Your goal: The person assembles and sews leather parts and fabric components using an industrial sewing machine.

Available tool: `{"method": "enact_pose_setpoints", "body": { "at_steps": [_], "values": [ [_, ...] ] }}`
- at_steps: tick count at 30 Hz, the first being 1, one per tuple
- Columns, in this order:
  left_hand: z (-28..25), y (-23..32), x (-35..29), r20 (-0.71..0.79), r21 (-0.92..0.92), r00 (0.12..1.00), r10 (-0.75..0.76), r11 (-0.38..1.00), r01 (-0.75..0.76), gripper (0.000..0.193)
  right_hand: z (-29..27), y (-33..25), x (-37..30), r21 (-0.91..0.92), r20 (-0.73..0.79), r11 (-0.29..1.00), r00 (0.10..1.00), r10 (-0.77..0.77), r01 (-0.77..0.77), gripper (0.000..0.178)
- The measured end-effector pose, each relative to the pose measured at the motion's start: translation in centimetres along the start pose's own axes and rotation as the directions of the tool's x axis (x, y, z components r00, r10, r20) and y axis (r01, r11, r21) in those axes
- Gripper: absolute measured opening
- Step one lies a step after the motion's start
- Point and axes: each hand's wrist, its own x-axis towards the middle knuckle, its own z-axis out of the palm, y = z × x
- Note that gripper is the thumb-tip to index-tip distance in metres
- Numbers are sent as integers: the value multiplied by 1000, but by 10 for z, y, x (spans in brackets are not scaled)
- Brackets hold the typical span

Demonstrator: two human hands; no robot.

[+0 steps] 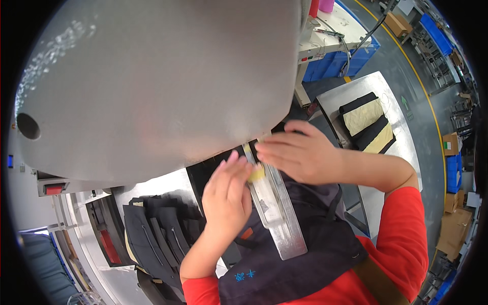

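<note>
A narrow metal plate [287,236] sticks out toward me from under a big grey machine housing [178,86], with a raised strip along it. A small yellow piece [257,174] sits on the strip. My left hand [226,198] is at the plate's left side, fingers stretched forward, fingertips next to the yellow piece. From the right, my right hand [302,155] reaches across the plate's far end, its fingers extended flat close to the housing's lower edge. Neither hand visibly grips anything. The housing hides whatever lies beneath it.
Black fabric pieces with zippers [155,229] lie piled on a metal table at the left. On the right-hand metal table [401,147] rest black pieces with pale yellow panels [363,122]. A white workbench [345,25] stands farther back; cardboard boxes [457,231] line the far right.
</note>
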Motion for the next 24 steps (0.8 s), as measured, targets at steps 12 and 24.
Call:
{"method": "enact_pose_setpoints", "body": {
  "at_steps": [12,24],
  "values": [
    [22,21,-43,-293,-367,928,-230,923,113,34,3,-49,-27,266,-260,955,944,203,-132,23],
    [-13,53,-80,-102,-281,994,47,957,-74,25,-14,-87,-72,522,-260,853,949,178,-17,15]
  ]
}}
